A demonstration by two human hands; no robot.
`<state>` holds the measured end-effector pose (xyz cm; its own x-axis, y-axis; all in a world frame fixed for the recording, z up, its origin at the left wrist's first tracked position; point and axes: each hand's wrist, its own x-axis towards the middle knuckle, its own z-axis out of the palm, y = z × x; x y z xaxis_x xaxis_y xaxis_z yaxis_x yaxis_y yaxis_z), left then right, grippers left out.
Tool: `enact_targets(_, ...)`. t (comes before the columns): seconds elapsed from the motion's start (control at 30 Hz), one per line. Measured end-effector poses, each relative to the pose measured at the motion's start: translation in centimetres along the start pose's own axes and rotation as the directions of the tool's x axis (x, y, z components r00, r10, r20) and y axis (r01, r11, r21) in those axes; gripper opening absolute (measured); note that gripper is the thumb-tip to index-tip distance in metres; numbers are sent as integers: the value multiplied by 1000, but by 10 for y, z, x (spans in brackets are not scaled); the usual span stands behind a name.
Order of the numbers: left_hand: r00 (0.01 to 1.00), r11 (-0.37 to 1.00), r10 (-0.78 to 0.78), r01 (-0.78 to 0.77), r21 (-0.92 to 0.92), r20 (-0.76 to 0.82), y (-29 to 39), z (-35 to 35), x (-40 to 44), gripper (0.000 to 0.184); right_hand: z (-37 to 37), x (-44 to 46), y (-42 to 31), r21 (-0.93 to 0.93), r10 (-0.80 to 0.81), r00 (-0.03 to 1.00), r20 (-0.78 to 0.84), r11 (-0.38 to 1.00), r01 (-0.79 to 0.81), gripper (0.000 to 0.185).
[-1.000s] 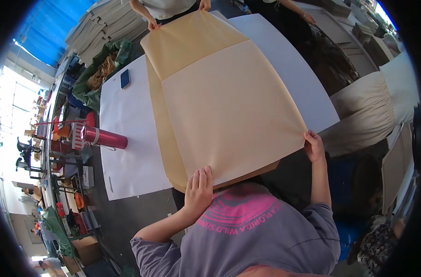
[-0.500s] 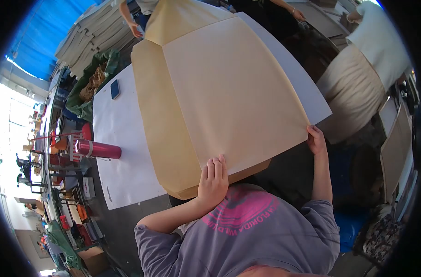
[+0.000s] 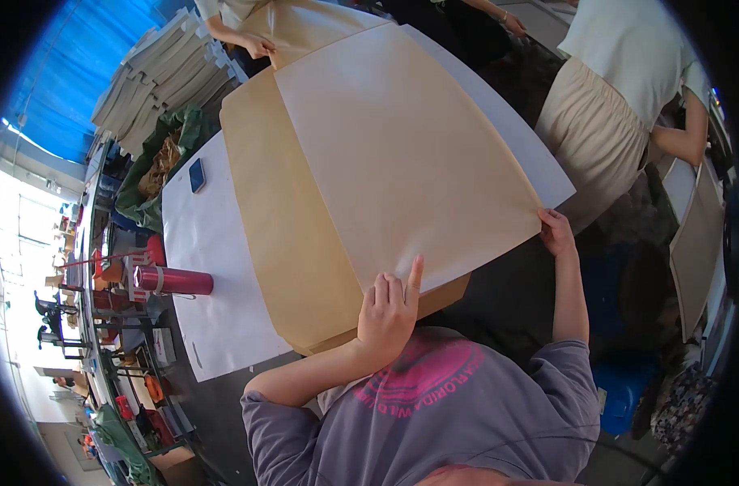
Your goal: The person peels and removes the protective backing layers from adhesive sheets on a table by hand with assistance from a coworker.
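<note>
A large pale sheet (image 3: 402,154) lies over a yellowish-brown sheet (image 3: 280,219) on the white table (image 3: 223,283). My left hand (image 3: 388,312) is at the near left corner of the pale sheet, fingers curled at its edge and one finger pointing up over it. My right hand (image 3: 555,231) pinches the right corner of the pale sheet. Across the table, another person's hand (image 3: 257,44) holds the far end of the sheet, which is partly raised and shiny there.
A pink bottle (image 3: 175,281) and a phone (image 3: 197,175) lie on the table's left part. Beyond are a green sack (image 3: 155,166) and stacked boards (image 3: 155,81). A person in pale clothes (image 3: 596,113) stands at the right. Another is at the far side.
The far end of the sheet has shifted away and left, showing more of the brown sheet. My left hand has moved right with its edge. The person at the right has come closer.
</note>
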<state>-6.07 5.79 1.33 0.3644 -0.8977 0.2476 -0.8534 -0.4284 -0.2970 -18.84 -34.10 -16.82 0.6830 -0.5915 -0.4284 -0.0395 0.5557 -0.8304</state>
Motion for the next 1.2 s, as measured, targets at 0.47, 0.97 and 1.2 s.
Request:
enact_targets(0.47, 996, 984, -90, 92, -151, 22, -19, 6, -9, 14, 58, 12, -27, -263, 125, 985, -119, 953, -153, 20)
enact_targets(0.97, 991, 955, -127, 111, -273, -41, -24, 16, -19, 20, 48, 19, -22, -248, 154, 986, -70, 954, -167, 19)
enact_targets(1.2, 990, 935, -136, 112, -337, -47, -24, 20, -24, 23, 36, 14, -17, -226, 140, 988, -65, 962, -151, 20)
